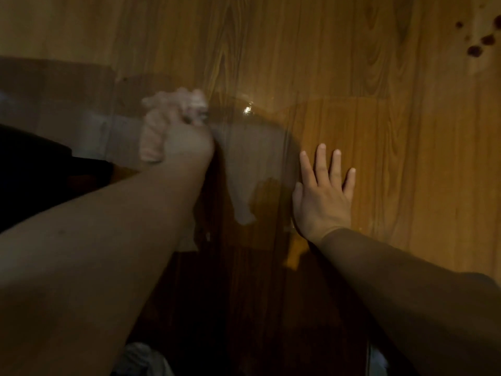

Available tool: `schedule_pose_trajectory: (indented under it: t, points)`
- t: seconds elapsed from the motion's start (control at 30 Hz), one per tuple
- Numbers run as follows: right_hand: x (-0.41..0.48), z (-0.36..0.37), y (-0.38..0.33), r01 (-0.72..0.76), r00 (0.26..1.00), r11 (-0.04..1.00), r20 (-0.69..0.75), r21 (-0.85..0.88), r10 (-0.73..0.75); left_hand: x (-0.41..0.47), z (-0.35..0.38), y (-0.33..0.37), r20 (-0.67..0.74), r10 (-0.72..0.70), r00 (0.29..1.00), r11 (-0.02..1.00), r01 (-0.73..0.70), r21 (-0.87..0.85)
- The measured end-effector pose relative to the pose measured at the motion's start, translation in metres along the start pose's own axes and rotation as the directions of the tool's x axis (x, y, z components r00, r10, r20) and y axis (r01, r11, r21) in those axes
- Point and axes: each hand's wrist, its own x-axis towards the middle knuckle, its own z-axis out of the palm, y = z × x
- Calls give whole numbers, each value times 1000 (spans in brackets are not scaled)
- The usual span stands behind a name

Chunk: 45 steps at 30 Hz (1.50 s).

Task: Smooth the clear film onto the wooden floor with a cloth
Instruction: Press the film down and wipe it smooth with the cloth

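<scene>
A pale pink cloth [176, 109] is bunched in my left hand [187, 143], which presses it down on the clear film [252, 147]. The film lies over the wooden floor [298, 50]; its far edge shows as a faint line, with a glinting ripple just right of the cloth and a raised fold in the middle. My right hand [324, 191] lies flat with fingers spread on the floor, right of that fold. The cloth and left hand are blurred.
Dark red spots [479, 44] mark the floor at the far right. A dark shape [40, 169] sits at the left edge under my left arm. Something pale [141, 359] shows at the bottom between my arms.
</scene>
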Motion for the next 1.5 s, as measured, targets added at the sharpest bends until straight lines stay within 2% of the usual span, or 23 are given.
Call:
schedule_pose_trajectory:
  t: [0.07,0.13,0.17,0.2,0.23,0.3,0.37,0.4,0.5,0.63,0.7,0.77,0.8,0.9,0.97,1.03,1.1,1.17,1.2,1.3,1.37,1.43,1.5]
  points:
    - [0,-1,0,-4,1000,1000,9,6,4,-18,1,11,113,280,953,956,-287,56]
    - [-1,-2,1,12,1000,1000,6,16,-12,-32,1,15,304,657,690,720,-694,21]
    - [-1,-3,2,20,1000,999,6,30,-21,-29,-5,12,324,722,611,641,-767,19]
    - [-1,-5,4,30,1000,998,3,51,-30,-25,-11,3,289,714,638,654,-755,49]
    - [-1,-7,5,38,999,997,6,69,-39,-22,-18,-8,223,639,736,738,-668,94]
    - [-2,-12,9,46,999,995,23,91,-48,-17,-39,-32,82,312,947,934,-321,158]
    - [-1,-18,11,53,997,991,50,120,-60,-23,-51,-36,63,-22,998,987,12,160]
    - [-2,-22,12,51,996,990,72,132,-61,-33,-53,-30,96,-92,991,982,75,174]
    - [-2,-33,15,36,987,989,150,142,-58,-82,-45,-5,203,90,975,948,-146,283]
    - [-11,-46,16,-23,954,972,295,233,-48,-166,-19,12,290,488,823,803,-553,221]
    - [-25,-50,20,-32,931,960,357,278,-72,-193,-11,23,252,482,839,867,-498,-1]
    - [-48,-51,22,-60,931,912,351,406,-95,-210,-10,44,295,350,889,912,-252,-323]
    - [-56,-51,22,-144,935,823,347,549,-68,-212,-10,56,383,285,879,873,-73,-482]
    - [-88,-58,38,-464,885,148,465,873,34,-229,-10,86,635,215,742,687,347,-639]
    - [-102,-62,57,-483,875,6,483,875,33,-236,-8,95,720,198,665,694,424,-582]
    - [-117,-66,85,-422,895,61,405,904,188,-242,-4,92,733,230,641,839,251,-483]
    - [-134,-65,121,-362,909,248,280,899,310,-243,0,75,690,333,642,939,-163,-302]
    - [-145,-59,167,-392,890,601,121,696,439,-243,1,59,687,399,607,863,-501,-58]
    - [-149,-57,189,-482,850,681,106,551,516,-243,2,54,684,397,612,817,-575,39]
    - [-179,-40,223,-736,671,587,254,337,696,-256,13,53,666,385,639,763,-627,160]
    - [-194,-23,208,-552,833,767,188,326,520,-266,22,57,615,384,688,743,-626,236]
    - [-216,-11,166,-191,972,914,201,357,125,-272,25,62,574,420,703,709,-649,275]
    - [-239,4,138,167,948,931,205,326,-242,-277,29,73,595,458,660,680,-691,244]
